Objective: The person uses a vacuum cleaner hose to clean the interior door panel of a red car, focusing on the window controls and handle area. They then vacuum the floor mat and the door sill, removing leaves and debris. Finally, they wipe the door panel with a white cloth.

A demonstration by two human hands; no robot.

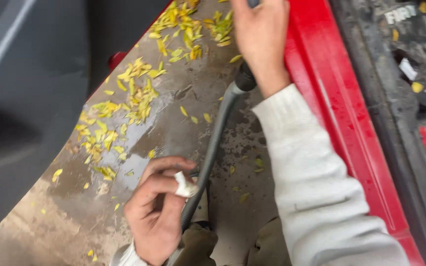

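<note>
Right hand (261, 39) clamped on the hose (213, 143) nozzle end, steering it. Left hand (158, 212) pinches a white scrap (185, 185) w/ hose alongside; hands well apart.

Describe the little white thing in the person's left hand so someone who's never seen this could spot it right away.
Start at the long red sill on the right, then cross the wet ground strewn with yellow leaves to the grey ribbed hose. Low beside it, the left hand pinches a small crumpled white scrap, the only white bit among yellow litter.
</note>
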